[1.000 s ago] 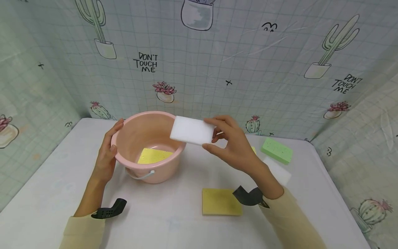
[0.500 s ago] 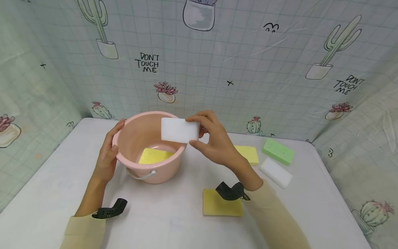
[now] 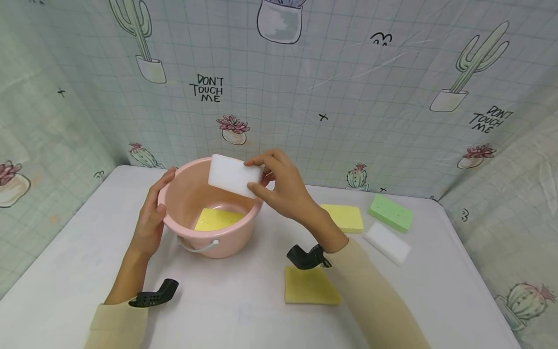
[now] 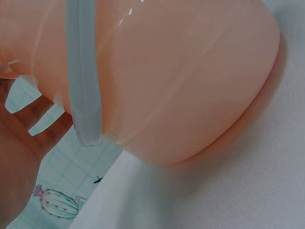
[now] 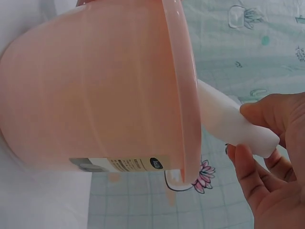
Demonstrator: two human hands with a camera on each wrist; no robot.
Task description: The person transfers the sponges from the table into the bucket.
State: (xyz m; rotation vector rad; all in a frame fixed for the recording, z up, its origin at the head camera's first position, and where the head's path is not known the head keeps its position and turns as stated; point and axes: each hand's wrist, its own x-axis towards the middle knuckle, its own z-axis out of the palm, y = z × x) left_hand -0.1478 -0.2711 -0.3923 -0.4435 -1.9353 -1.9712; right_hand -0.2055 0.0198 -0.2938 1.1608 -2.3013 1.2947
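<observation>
A pink bucket (image 3: pixel 231 240) stands on the white table, with a yellow sponge (image 3: pixel 218 219) lying inside on its bottom. My left hand (image 3: pixel 150 220) holds the bucket's left side just under the rim, its fingers spread along the outer wall, as the left wrist view also shows. Between thumb and fingers, my right hand (image 3: pixel 285 191) pinches the right end of a white sponge (image 3: pixel 231 174). That sponge is tilted over the bucket's mouth at the right rim; in the right wrist view its far end passes behind the rim and is hidden.
Right of the bucket lie another yellow sponge (image 3: pixel 344 218), a green sponge (image 3: pixel 390 213) and a second white sponge (image 3: pixel 388 242). A flat, darker yellow piece (image 3: pixel 309 288) lies nearer, partly under the right forearm. The bucket's pale handle (image 4: pixel 83 71) hangs down its front.
My right hand has carried the white sponge leftward from beside the rim to over the bucket's mouth, tilting it. The left hand and bucket have stayed put.
</observation>
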